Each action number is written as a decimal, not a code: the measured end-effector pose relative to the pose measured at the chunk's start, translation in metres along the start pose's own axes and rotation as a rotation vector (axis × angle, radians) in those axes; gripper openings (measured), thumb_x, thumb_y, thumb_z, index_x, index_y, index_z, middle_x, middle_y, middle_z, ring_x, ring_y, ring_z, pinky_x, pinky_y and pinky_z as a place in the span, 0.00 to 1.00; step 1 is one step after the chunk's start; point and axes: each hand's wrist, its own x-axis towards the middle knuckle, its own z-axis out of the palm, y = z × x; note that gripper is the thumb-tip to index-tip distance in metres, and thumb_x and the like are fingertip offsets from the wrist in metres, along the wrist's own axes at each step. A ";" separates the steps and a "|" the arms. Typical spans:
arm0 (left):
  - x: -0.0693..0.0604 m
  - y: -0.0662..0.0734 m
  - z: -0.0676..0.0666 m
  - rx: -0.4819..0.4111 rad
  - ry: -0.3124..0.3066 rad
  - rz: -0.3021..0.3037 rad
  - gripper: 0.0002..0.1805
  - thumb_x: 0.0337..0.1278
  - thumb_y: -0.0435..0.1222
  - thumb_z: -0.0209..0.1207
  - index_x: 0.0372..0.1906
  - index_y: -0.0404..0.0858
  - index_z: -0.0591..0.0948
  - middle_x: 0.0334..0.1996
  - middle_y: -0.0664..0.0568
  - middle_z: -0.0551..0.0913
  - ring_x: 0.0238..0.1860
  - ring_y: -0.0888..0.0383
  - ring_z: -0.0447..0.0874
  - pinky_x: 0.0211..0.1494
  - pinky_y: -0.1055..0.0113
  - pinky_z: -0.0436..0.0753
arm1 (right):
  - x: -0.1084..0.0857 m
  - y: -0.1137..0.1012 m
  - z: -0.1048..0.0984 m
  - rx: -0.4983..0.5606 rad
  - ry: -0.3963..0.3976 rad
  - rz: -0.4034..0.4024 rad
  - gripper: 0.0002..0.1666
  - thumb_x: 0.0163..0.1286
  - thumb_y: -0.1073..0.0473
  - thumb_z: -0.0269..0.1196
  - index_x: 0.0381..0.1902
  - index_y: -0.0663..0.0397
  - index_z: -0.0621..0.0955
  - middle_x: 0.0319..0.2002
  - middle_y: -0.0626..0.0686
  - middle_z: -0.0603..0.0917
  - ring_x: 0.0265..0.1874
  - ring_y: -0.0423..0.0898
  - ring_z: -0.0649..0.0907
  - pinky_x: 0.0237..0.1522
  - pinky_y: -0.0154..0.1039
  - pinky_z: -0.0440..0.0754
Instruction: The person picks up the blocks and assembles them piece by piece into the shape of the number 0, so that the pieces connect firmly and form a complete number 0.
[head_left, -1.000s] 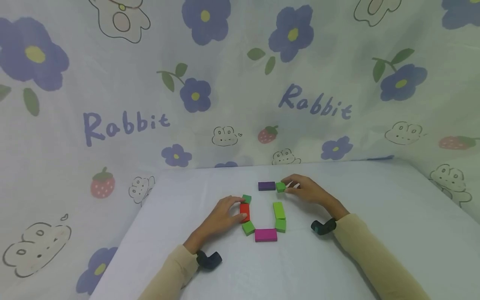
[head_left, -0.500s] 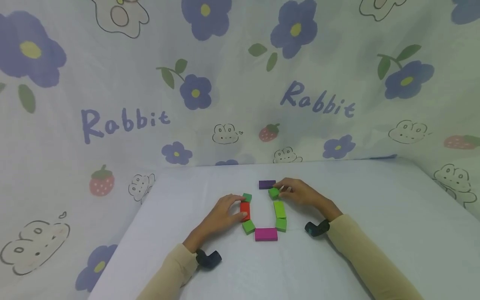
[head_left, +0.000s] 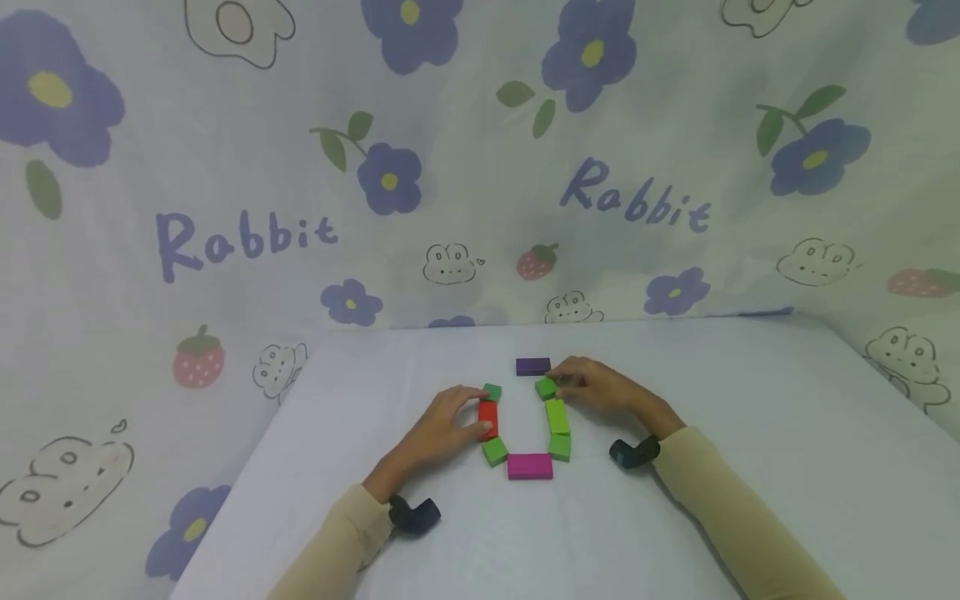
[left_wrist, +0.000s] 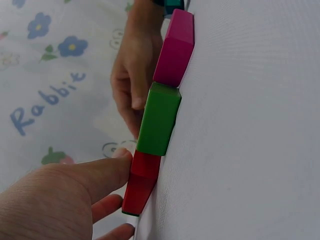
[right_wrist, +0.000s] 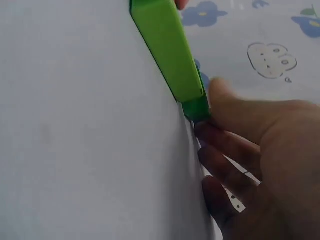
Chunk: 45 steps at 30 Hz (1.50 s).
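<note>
Several coloured wooden blocks form a rounded ring on the white table. My left hand [head_left: 442, 429] lies at its left side, thumb touching the red block [head_left: 487, 420] and a fingertip at the teal-green block [head_left: 492, 392]. In the left wrist view the thumb rests against the red block [left_wrist: 142, 182], the other fingers partly hidden beyond. My right hand [head_left: 603, 387] pinches a green block [head_left: 546, 388] between thumb and forefinger at the upper right. This block adjoins the far end of the lime block [head_left: 557, 417]. The right wrist view shows the held green block [right_wrist: 196, 107] partly covered.
A dark purple block [head_left: 533, 367] lies at the far end, apart from the side rows. Nearest me is a magenta block [head_left: 530, 467], with a green block [head_left: 495, 452] to its left and another green block [head_left: 559, 447] to its right. A patterned cloth [head_left: 480, 167] hangs behind.
The right hand has brought its green block from beside the purple block, leftward and nearer, to the lime block's far end. My left hand has stayed at the red and teal-green blocks.
</note>
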 end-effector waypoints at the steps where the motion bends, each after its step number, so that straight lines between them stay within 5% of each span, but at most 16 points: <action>1: 0.000 0.000 0.000 -0.001 -0.001 0.002 0.29 0.63 0.52 0.62 0.67 0.52 0.73 0.72 0.50 0.69 0.78 0.44 0.55 0.76 0.38 0.59 | 0.000 0.000 0.000 0.009 0.005 0.009 0.18 0.74 0.56 0.61 0.59 0.47 0.82 0.54 0.46 0.84 0.57 0.48 0.80 0.59 0.50 0.79; 13: 0.001 0.004 -0.004 -0.012 -0.003 -0.010 0.29 0.63 0.51 0.63 0.67 0.53 0.73 0.72 0.50 0.68 0.78 0.45 0.54 0.75 0.37 0.59 | 0.003 -0.001 -0.001 0.037 0.056 0.034 0.14 0.73 0.57 0.61 0.54 0.45 0.84 0.50 0.44 0.85 0.48 0.43 0.79 0.52 0.43 0.79; 45: 0.000 0.004 -0.001 0.002 -0.007 -0.027 0.28 0.64 0.50 0.62 0.67 0.53 0.73 0.73 0.49 0.68 0.78 0.44 0.54 0.75 0.36 0.59 | 0.000 -0.005 0.000 0.028 0.021 0.054 0.14 0.73 0.57 0.62 0.54 0.44 0.84 0.53 0.45 0.84 0.52 0.45 0.79 0.54 0.45 0.79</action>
